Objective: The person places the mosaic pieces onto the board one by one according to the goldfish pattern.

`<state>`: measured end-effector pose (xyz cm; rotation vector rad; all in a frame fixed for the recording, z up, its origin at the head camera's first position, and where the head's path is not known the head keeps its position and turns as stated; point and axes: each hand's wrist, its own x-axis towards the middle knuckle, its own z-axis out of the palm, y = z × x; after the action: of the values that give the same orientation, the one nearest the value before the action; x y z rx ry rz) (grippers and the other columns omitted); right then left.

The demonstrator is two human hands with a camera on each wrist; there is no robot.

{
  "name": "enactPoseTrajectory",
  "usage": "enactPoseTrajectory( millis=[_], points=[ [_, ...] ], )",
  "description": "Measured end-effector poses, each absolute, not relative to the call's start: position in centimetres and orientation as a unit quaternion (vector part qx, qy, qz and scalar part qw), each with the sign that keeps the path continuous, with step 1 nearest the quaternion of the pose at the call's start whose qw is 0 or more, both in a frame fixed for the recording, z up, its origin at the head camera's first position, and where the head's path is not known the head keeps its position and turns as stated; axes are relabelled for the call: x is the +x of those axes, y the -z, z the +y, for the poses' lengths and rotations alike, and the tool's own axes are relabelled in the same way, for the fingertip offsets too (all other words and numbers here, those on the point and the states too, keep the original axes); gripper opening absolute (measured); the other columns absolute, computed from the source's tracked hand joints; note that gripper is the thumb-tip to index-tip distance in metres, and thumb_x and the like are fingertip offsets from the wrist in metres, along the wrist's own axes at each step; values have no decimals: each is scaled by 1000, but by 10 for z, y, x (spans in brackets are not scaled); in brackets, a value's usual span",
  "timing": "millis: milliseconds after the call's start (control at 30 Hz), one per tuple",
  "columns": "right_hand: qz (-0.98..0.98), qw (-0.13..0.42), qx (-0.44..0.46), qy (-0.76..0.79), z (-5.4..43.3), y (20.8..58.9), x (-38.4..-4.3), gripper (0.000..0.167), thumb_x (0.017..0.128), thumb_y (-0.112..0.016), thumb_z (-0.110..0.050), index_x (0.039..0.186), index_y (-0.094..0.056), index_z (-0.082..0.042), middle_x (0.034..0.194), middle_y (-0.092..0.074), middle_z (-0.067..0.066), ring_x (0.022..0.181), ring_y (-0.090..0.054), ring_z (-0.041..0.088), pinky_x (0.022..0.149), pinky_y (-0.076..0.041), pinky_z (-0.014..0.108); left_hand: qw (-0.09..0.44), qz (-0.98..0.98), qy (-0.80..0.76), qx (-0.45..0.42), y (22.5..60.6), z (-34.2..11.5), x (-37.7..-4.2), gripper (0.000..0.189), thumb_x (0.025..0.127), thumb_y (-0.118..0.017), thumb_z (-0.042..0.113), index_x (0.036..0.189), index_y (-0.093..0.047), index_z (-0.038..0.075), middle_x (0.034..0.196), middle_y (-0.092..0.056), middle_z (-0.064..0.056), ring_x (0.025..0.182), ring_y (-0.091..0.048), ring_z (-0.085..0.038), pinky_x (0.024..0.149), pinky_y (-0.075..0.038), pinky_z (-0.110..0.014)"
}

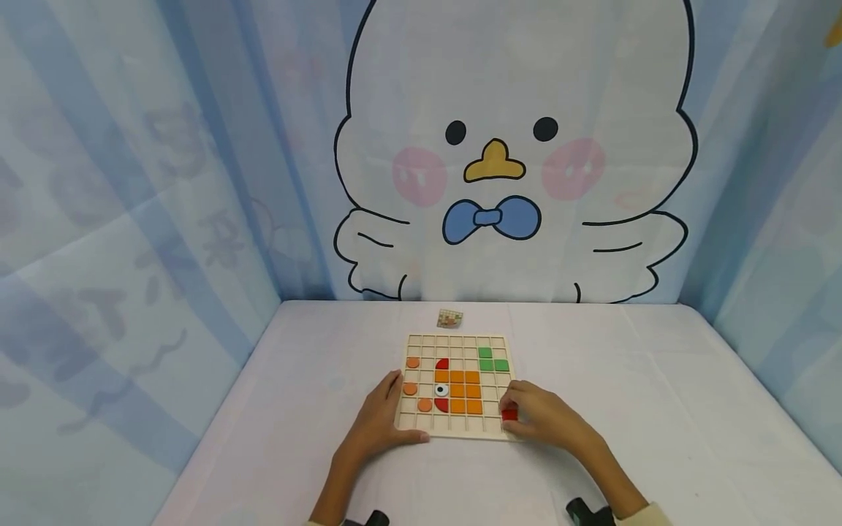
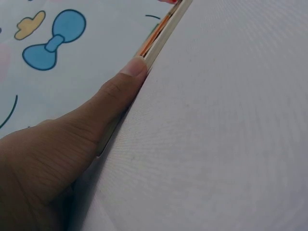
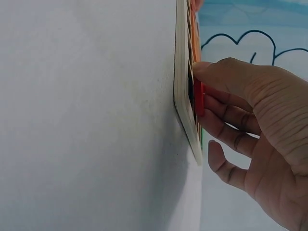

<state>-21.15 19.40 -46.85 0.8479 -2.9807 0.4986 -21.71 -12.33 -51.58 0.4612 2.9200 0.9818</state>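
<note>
A pale gridded board (image 1: pixel 460 436) lies on the table, bearing orange squares (image 1: pixel 457 391), red quarter-round pieces (image 1: pixel 442 405), a white eye disc (image 1: pixel 441 390), orange discs (image 1: pixel 425 405) and green squares (image 1: pixel 485 353). My left hand (image 1: pixel 376 424) rests at its near left corner, fingers along the left side and the thumb (image 2: pixel 132 70) straight against the front edge. Over the right side of the board, my right hand (image 1: pixel 542 416) pinches a red tile (image 3: pixel 199 98) between thumb and fingers. In the right wrist view the tile stands close over the grid.
Beyond the board's far edge lies a small printed card (image 1: pixel 450 318). White cloth covers the table (image 1: pixel 329 351). Behind it hangs a curtain (image 1: pixel 513 277) with a cartoon bird, and more curtain closes in both sides.
</note>
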Motion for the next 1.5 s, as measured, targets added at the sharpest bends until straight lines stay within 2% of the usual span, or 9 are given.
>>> enactPoseTrajectory(
  millis=[200,733,1133,1500],
  points=[
    [-951,-6,252,-177,182,468,-215,19,80,-80,-23,92,-67,-15,91,-56,-11,77,-46,4,68,-48,21,15,938,-313,149,515,-122,-216,126,62,-77,72,155,-23,6,160,-24,-12,144,-31,-31,117,-31,-49],
    [-955,-36,229,-184,165,471,-227,23,81,-80,-26,97,-68,-15,98,-60,-6,85,-50,8,84,-54,32,11,940,-306,150,519,-123,-217,126,62,-77,72,155,-24,5,160,-24,-15,144,-32,-32,116,-32,-50],
    [-956,-54,203,-203,163,468,-228,22,82,-80,-24,99,-70,-14,102,-61,-4,90,-54,9,91,-54,35,11,940,-308,148,516,-123,-217,126,63,-78,70,155,-24,4,160,-24,-15,144,-31,-32,117,-31,-50],
    [-955,-56,206,-208,165,471,-231,23,81,-80,-24,100,-71,-14,103,-61,-4,94,-55,10,94,-53,36,12,941,-306,146,521,-124,-220,127,62,-76,74,155,-23,6,161,-23,-12,144,-31,-30,117,-32,-49]
  ],
)
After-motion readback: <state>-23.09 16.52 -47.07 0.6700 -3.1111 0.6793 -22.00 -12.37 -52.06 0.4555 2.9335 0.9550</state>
